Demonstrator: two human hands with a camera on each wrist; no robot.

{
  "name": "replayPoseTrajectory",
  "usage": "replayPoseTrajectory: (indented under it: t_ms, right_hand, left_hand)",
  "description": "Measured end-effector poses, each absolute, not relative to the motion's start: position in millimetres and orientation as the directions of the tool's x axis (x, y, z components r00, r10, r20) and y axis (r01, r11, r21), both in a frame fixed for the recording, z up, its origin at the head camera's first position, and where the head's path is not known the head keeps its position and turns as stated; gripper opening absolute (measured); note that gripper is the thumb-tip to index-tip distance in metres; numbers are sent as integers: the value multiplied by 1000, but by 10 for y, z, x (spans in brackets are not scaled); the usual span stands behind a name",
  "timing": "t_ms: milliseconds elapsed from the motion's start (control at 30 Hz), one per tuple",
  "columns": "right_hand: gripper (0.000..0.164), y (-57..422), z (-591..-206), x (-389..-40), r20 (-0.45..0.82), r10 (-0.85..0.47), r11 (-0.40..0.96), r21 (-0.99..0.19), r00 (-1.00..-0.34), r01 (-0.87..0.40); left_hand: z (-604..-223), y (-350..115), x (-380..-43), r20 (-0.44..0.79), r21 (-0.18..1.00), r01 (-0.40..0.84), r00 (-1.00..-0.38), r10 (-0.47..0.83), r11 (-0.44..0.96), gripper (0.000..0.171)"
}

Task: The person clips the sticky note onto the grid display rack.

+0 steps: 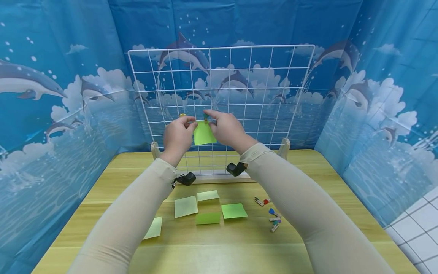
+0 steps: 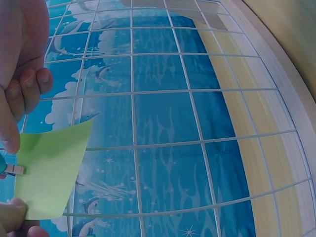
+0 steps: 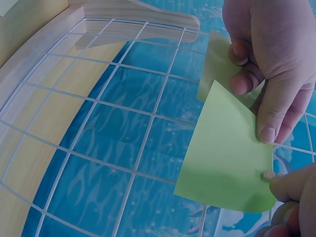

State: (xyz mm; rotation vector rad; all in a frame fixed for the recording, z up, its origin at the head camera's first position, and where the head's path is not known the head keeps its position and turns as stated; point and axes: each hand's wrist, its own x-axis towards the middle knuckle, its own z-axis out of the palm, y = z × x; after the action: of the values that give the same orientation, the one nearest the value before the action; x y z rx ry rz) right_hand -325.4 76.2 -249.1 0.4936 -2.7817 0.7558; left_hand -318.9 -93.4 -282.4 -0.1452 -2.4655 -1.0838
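A bright green sticky note (image 1: 204, 134) hangs upright against the white wire grid (image 1: 261, 87). My left hand (image 1: 178, 137) pinches the note's upper left edge; the thumb (image 3: 267, 133) shows on its face in the right wrist view. At the top edge sits a small wooden clothespin (image 1: 206, 118) with a teal decoration. My right hand (image 1: 230, 129) grips this clothespin between thumb and index finger, beside the note's upper right. Behind my left hand hangs a paler green note (image 3: 215, 61). A yellow-topped clip (image 1: 183, 115) shows just above that hand.
On the wooden table (image 1: 219, 251) lie several more sticky notes, among them a green one (image 1: 234, 211) and a pale one (image 1: 186, 207). Several small clothespins (image 1: 275, 219) lie by my right forearm. The grid stands in a wooden base (image 1: 219, 178), before a dolphin-print curtain (image 1: 219, 23).
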Motion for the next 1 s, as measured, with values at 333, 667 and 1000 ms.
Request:
replayPoseTrajectory:
  t_ms: [333,667,1000]
  right_hand:
    - [52,774,-2476,-3238,298,-280,794,-462,-913,-395]
    - [55,796,-2473,-3237,287,-283,797,-460,-915,-391]
    - [58,885,-2493,-3142,310,-308,783,-455,-899,-425]
  left_hand:
    - [-2830,-948,-3175,441,664,281,-896,-60,693,34]
    - [-2840,-964,-3157,468,618,302,-883,-31,726,36]
    - [-2854,-1018,-3116,519,562,343,-855,2,752,37]
